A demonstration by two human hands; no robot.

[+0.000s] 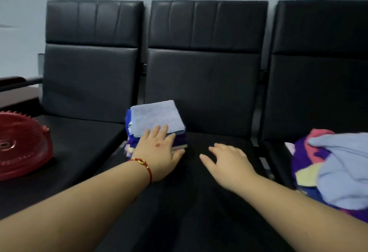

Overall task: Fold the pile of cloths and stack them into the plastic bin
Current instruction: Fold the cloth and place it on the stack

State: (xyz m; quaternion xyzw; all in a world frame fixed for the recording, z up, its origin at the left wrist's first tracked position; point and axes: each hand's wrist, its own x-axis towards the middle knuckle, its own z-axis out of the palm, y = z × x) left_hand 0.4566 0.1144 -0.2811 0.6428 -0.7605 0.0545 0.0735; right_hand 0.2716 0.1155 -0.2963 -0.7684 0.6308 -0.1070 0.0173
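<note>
A stack of folded cloths point(157, 118), light blue on top with purple and blue layers beneath, stands on the middle black seat point(209, 182) near its left edge. My left hand point(159, 150) lies against the stack's front side, fingers straight and touching the top cloth's edge. Just right of the stack, my right hand point(229, 160) hovers low over the bare seat with fingers spread, holding nothing. A loose pile of unfolded cloths point(334, 170), light blue, purple, pink and yellow, lies on the right seat. No plastic bin shows in the head view.
A red fan point(22, 144) lies on the left seat. Black padded backrests point(203, 72) stand behind all three seats against a pale wall. A dark wooden armrest point(12, 84) sits at the far left.
</note>
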